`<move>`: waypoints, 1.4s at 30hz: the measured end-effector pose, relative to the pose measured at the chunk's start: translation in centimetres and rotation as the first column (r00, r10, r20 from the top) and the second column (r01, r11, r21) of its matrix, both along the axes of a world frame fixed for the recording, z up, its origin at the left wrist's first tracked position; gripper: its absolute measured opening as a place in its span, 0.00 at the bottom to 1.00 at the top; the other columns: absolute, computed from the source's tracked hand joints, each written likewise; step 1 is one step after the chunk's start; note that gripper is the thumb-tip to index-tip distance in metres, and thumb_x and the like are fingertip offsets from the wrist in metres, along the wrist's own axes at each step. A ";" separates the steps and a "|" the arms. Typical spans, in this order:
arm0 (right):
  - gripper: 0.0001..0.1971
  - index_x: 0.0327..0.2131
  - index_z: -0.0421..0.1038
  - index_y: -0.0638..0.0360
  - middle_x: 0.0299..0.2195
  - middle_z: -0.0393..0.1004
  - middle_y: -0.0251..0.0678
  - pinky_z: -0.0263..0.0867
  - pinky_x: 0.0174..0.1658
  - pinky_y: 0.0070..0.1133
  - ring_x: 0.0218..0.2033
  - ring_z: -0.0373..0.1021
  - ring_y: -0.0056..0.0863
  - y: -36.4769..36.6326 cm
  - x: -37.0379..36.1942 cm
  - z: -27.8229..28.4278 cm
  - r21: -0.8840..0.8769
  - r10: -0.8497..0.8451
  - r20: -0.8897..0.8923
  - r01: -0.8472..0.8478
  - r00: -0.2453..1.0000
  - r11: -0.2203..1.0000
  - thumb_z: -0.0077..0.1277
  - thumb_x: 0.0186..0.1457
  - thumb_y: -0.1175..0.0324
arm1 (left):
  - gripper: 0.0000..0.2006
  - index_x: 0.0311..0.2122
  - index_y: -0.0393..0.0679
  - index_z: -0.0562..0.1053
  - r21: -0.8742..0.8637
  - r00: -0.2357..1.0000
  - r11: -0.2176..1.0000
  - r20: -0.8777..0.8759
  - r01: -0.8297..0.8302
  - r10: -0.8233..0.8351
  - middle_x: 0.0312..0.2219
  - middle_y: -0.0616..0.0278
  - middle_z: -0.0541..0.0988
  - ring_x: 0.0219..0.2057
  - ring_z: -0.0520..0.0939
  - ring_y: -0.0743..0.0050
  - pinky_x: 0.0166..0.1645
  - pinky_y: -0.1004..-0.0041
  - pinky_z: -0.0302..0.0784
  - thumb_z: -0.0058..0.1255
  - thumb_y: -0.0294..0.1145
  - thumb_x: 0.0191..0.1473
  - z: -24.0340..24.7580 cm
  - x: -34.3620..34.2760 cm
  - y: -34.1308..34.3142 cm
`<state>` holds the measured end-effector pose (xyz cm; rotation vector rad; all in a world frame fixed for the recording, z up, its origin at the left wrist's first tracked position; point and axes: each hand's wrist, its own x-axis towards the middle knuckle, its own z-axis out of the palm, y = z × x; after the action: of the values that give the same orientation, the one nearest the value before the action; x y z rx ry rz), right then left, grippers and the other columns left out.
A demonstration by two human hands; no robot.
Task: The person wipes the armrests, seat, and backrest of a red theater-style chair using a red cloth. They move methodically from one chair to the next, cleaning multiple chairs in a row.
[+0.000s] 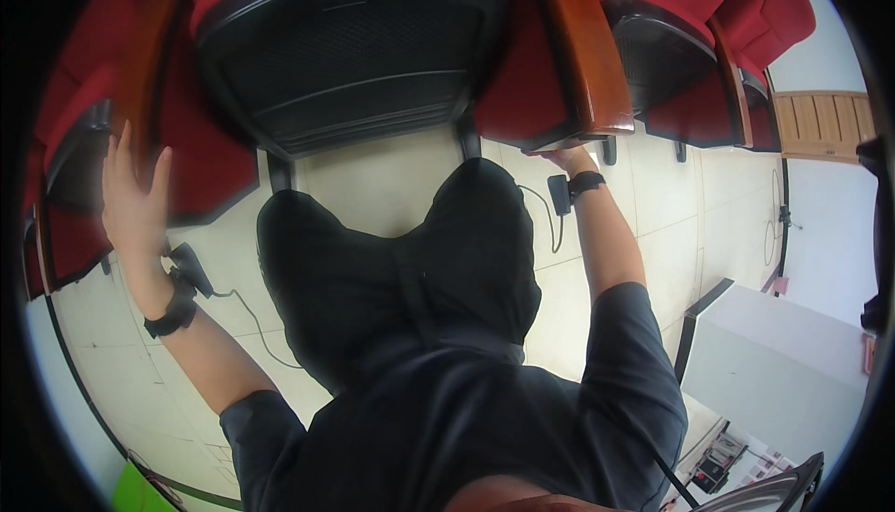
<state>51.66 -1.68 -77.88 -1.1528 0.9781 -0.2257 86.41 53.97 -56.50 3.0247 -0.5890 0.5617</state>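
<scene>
Before me is a red auditorium chair with a black plastic seat underside [345, 64], tipped so that this shell faces me. Fingers stretched and spread, my left hand [135, 200] is raised beside the left wooden armrest [144, 74], slightly blurred; it holds nothing, and contact with the armrest cannot be made out. My right hand [567, 156] reaches under the lower end of the right wooden armrest [597, 64]. The armrest's end hides most of its fingers. Each wrist wears a black strap with a small black device [559, 195] and a cable.
More red chairs [653, 8] continue the row on both sides. Pale floor tiles [643, 195] lie below. A white box-like block [764, 335] with a dark edge stands at the right. Behind it are a small dark device [718, 461] and papers. A slatted wooden panel [825, 127] is at far right.
</scene>
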 end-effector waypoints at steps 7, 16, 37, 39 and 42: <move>0.34 0.63 0.60 0.58 0.55 0.72 0.47 0.75 0.44 0.46 0.47 0.74 0.49 -0.5 -0.2 -1.9 0.066 0.004 0.095 -0.010 0.995 0.998 0.43 0.65 0.41 | 0.36 0.70 0.60 0.62 -0.006 1.000 1.000 -0.016 -0.012 0.012 0.70 0.57 0.61 0.71 0.59 0.53 0.69 0.49 0.61 0.48 0.64 0.60 0.7 -0.7 -0.7; 0.41 0.66 0.54 0.59 0.61 0.66 0.48 0.74 0.48 0.45 0.53 0.71 0.49 0.1 -5.7 9.8 -0.007 -0.062 0.540 0.077 0.839 0.997 0.45 0.61 0.38 | 0.42 0.71 0.47 0.58 -0.252 0.996 0.965 -0.059 -0.075 0.062 0.68 0.48 0.62 0.69 0.61 0.44 0.70 0.55 0.60 0.49 0.64 0.60 0.5 -1.0 -0.5; 0.29 0.70 0.54 0.53 0.69 0.53 0.58 0.57 0.66 0.35 0.68 0.54 0.58 6.1 5.3 25.1 -0.854 0.100 -0.492 -0.501 0.865 0.141 0.34 0.71 0.53 | 0.38 0.68 0.40 0.60 -0.928 0.348 -0.044 0.182 0.369 -0.920 0.62 0.37 0.66 0.61 0.71 0.37 0.63 0.57 0.69 0.62 0.34 0.54 -6.2 -19.9 -35.0; 0.28 0.69 0.56 0.50 0.69 0.53 0.57 0.58 0.66 0.35 0.68 0.55 0.56 5.7 5.3 24.3 -0.865 0.114 -0.478 -0.490 0.871 0.111 0.33 0.71 0.52 | 0.37 0.70 0.50 0.60 -0.908 0.358 -0.082 0.243 0.410 -0.901 0.64 0.36 0.62 0.63 0.68 0.35 0.65 0.57 0.67 0.59 0.38 0.57 -7.5 -20.7 -37.6; 0.26 0.68 0.61 0.46 0.70 0.54 0.52 0.59 0.65 0.34 0.67 0.59 0.50 6.4 5.3 24.1 -0.884 0.019 -0.440 -0.437 0.898 0.164 0.33 0.71 0.51 | 0.34 0.69 0.51 0.62 -0.972 0.326 -0.047 0.123 0.232 -0.937 0.64 0.36 0.63 0.63 0.68 0.35 0.65 0.59 0.67 0.57 0.35 0.57 -10.7 -20.4 -38.7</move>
<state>56.94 4.68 -53.80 -2.6607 0.8768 -0.4499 66.04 15.31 -67.16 1.2458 -1.0805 -0.2394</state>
